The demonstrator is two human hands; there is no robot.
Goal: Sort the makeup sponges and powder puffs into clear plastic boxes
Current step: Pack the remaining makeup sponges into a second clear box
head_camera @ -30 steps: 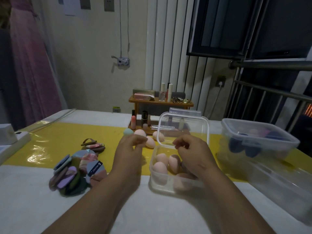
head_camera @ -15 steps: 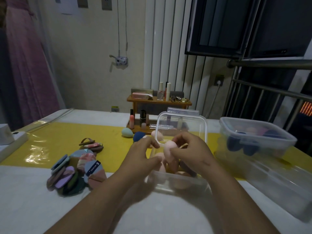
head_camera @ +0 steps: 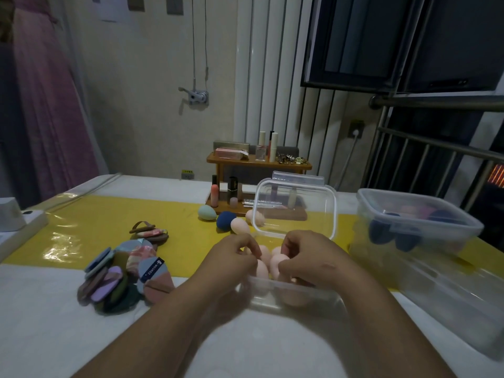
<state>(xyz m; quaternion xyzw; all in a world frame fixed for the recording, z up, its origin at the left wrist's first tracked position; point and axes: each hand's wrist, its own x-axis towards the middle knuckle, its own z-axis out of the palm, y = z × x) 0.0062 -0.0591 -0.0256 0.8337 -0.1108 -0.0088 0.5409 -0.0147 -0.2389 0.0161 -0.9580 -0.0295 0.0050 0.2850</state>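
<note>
At lower centre of the frame, pink makeup sponges [head_camera: 261, 270] lie in the open clear box [head_camera: 300, 296], its lid [head_camera: 296, 205] standing up behind. My right hand [head_camera: 313, 255] curls its fingers round a pink sponge [head_camera: 277, 264] over the box. My left hand [head_camera: 231, 259] has its fingers curled among the sponges, and I cannot tell whether they hold one. Loose sponges [head_camera: 225, 220] sit just above on the counter [head_camera: 41, 323], powder puffs [head_camera: 122, 274] are piled at left, and a second box [head_camera: 414, 222] is at right.
</note>
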